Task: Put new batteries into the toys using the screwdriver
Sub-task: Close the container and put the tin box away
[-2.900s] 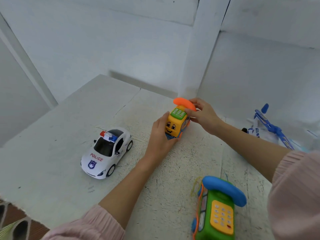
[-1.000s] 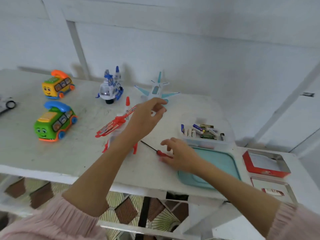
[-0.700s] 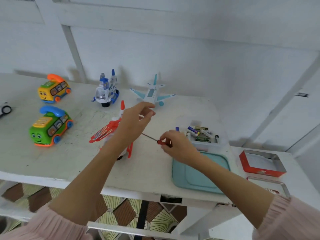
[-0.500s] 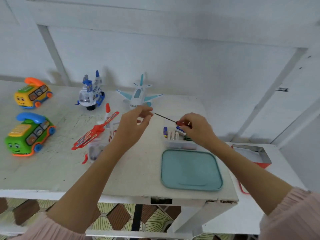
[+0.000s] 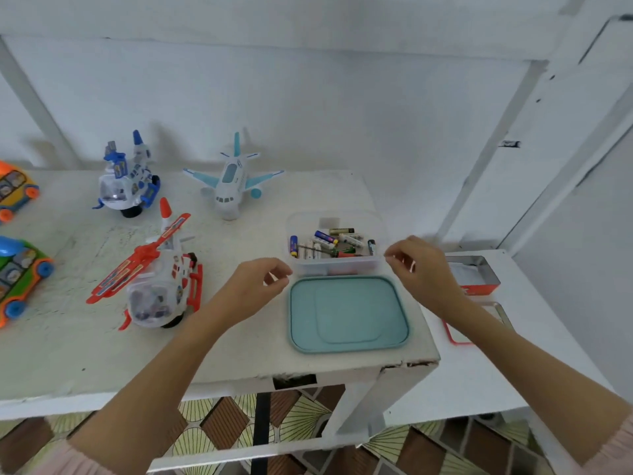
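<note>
Both hands empty, fingers loosely curled: left hand [image 5: 255,286], right hand [image 5: 419,269] flank box [image 5: 375,260]. Screwdriver [image 5: 325,252] among batteries [image 5: 342,240]. Risk: hasty grab tips box, scatters batteries off tabletop [image 5: 239,344].

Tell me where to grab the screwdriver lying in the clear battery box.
Probably pinch the screwdriver by its red handle at the right end, coming from above with the right hand. It lies flat across the batteries in the clear box, open at the top, so the walls block the sides.
</note>
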Demonstrator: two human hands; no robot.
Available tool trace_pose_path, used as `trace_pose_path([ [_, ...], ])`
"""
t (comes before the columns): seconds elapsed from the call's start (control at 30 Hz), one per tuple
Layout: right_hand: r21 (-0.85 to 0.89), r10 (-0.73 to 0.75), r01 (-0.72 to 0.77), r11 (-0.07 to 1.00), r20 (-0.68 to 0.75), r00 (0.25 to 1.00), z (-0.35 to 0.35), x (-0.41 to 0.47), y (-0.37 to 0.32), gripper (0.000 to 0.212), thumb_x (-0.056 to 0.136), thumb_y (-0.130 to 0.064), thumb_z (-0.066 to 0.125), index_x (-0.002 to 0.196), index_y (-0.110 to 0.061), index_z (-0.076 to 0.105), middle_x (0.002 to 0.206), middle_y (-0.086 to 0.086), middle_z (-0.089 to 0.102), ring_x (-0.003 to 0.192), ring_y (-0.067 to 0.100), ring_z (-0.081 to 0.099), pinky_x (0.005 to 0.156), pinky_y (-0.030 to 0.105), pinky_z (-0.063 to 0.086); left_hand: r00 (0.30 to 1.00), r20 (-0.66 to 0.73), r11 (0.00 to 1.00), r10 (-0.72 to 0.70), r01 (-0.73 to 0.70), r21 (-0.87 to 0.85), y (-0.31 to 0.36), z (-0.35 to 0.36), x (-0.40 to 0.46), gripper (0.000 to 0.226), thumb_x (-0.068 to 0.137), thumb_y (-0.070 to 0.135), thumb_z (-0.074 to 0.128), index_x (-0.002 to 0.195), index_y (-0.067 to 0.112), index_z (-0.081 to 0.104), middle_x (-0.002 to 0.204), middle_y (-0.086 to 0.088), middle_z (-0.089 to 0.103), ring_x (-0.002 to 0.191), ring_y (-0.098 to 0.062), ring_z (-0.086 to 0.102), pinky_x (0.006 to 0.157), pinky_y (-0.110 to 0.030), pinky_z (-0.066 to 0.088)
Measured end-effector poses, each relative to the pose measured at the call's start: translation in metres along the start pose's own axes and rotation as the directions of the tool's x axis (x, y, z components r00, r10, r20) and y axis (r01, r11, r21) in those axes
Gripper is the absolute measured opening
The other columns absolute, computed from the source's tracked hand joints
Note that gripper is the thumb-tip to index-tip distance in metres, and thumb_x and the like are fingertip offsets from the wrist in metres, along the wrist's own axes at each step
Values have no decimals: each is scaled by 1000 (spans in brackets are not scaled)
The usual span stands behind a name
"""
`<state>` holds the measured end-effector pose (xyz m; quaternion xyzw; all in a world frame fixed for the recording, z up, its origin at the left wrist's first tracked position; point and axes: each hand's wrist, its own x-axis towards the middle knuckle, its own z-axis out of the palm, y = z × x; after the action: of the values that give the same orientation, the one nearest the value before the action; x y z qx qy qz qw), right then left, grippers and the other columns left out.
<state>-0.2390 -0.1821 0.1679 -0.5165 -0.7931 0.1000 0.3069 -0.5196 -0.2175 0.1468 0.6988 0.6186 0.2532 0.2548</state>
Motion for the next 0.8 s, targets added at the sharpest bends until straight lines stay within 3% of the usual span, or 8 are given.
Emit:
trace_pose_path([
  [0.07, -52, 104, -99, 994, 110, 988, 3, -17, 9, 7, 85, -5, 60, 89, -6, 65, 75, -3, 52, 63, 3, 44, 67, 21, 36, 998, 70, 998, -1, -3, 56, 0, 3, -2, 20, 93, 14, 58, 111, 12, 65, 105, 0, 64, 87, -11, 56, 71, -11, 40],
  [0.13, -93, 201, -185, 978, 211, 957, 7, -31, 16, 15, 87, -8, 59, 101, -7, 64, 85, 2, 54, 68, 9, 45, 69, 20, 34, 990, 138, 992, 5, -22, 127, 1, 6, -4, 23, 93, 17, 58, 114, 12, 65, 109, -2, 63, 90, -13, 57, 77, -18, 41],
  [0.3, -89, 230, -215, 973, 223, 947, 13, -42, 9, 30, 84, 0, 58, 114, -3, 62, 97, 15, 57, 75, 15, 46, 69, 13, 28, 987, 163, 989, 1, -26, 146, 2, 15, -10, 33, 90, 18, 62, 123, 12, 61, 116, -3, 60, 89, -12, 58, 79, -18, 41],
  [0.4, 9, 387, -391, 920, 130, 913, 18, -43, 1, 30, 85, -3, 59, 114, -2, 59, 97, 12, 61, 81, 15, 49, 74, 18, 33, 999, 33, 996, 13, -16, 92, 2, 26, -18, 36, 88, 8, 64, 123, 11, 61, 114, -6, 61, 77, -9, 56, 72, -10, 39],
  [0.47, 158, 542, -547, 822, 77, 837, 19, -41, 0, 27, 83, -6, 61, 110, -1, 61, 91, 9, 63, 82, 17, 54, 78, 23, 39, 997, -76, 1000, 11, -10, 24, 2, 33, -24, 37, 86, 3, 65, 122, 9, 62, 112, -6, 63, 69, -2, 53, 66, -2, 37],
  [0.6, 434, 684, -672, 600, 157, 713, 13, -33, -6, 19, 85, -3, 59, 102, 5, 63, 80, 10, 60, 57, 16, 51, 59, 25, 44, 969, -245, 991, -8, -26, -132, 4, 39, -33, 39, 82, -2, 67, 120, 9, 62, 113, -4, 65, 71, -1, 56, 66, -1, 42],
  [0.7, 475, 670, -669, 571, 201, 715, 8, -31, -15, 22, 91, -8, 52, 86, 12, 61, 75, 13, 46, 53, 17, 35, 51, 27, 32, 922, -385, 969, -39, -59, -241, 11, 41, -39, 44, 81, -7, 66, 121, 8, 60, 111, -5, 66, 74, -3, 59, 69, -3, 46],
  [0.8, 512, 609, -610, 604, 197, 768, -6, -27, -25, 25, 94, -10, 50, 75, 4, 58, 64, 10, 41, 51, 16, 32, 46, 22, 29, 872, -479, 931, -106, -83, -356, 18, 33, -42, 47, 82, -4, 67, 126, 8, 56, 100, 1, 65, 75, 1, 61, 71, -5, 48],
])
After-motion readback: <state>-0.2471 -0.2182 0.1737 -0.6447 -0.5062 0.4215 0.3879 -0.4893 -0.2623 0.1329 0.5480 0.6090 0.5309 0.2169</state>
